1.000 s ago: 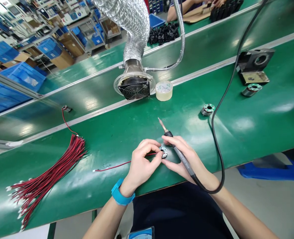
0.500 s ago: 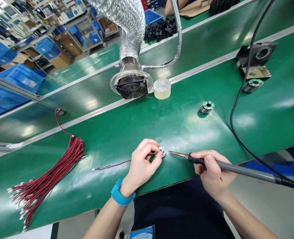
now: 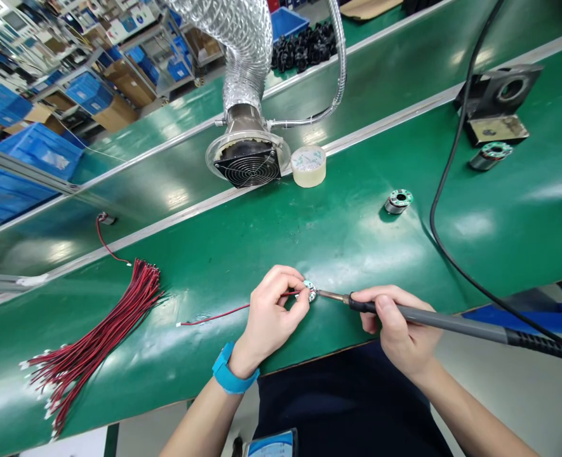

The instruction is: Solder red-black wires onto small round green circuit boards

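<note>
My left hand (image 3: 278, 304), a blue band on its wrist, pinches a thin red wire (image 3: 223, 313). Its fingertips press the wire's end at a small round part with a green and white circuit board on top (image 3: 310, 287). The fingers cover part of that round part. From there the wire trails left to a small white connector (image 3: 179, 324) on the green bench. My right hand (image 3: 404, 327) is closed around the handle of a soldering iron (image 3: 428, 315). The iron's tip reaches the right edge of the circuit board, beside my left fingertips.
A bundle of red and black wires (image 3: 104, 336) lies at left. A fume extractor (image 3: 249, 162) and a tape roll (image 3: 308, 166) stand behind my hands. Two similar round parts (image 3: 399, 200) (image 3: 490, 156) and a metal stand (image 3: 502, 101) are at right. The iron's black cable (image 3: 435, 216) crosses the bench.
My right hand has moved left, bringing the soldering iron's tip from a small gap away to the circuit board. My left hand stays at the board with the wire. The view has shifted slightly.
</note>
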Tool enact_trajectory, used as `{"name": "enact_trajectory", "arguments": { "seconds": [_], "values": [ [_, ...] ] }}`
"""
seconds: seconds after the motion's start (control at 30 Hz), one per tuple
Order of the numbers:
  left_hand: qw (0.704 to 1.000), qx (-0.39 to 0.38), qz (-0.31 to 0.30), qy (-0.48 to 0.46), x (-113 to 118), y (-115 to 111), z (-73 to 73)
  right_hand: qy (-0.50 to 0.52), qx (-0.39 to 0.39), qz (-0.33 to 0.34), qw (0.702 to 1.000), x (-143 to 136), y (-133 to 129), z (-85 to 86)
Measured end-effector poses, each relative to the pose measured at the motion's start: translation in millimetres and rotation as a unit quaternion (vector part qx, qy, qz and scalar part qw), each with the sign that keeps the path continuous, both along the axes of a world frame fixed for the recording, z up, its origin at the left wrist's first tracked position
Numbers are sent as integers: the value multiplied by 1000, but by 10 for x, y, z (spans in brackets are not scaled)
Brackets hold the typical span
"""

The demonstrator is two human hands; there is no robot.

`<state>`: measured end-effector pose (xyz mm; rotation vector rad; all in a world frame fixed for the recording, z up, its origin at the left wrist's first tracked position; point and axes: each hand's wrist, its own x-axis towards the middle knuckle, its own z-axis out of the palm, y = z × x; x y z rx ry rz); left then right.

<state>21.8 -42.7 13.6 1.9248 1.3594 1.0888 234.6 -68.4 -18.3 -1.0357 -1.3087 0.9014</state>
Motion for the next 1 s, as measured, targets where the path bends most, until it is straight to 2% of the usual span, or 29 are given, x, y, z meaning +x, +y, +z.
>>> {"name": "enact_trajectory", "arguments": {
  "seconds": [0.2,0.4,1.0],
  "values": [
    [1000,3,0,0,-3,-6,-14,7,-7,1,1000,11,-15,-37],
    [1000,3,-1,-3,-3,-6,-15,54,-22,-41,997,13,-46,-86],
    [1000,16,17,0,30,14,7,-10,-2,11,1000,-9,23,26]
  ]
}}
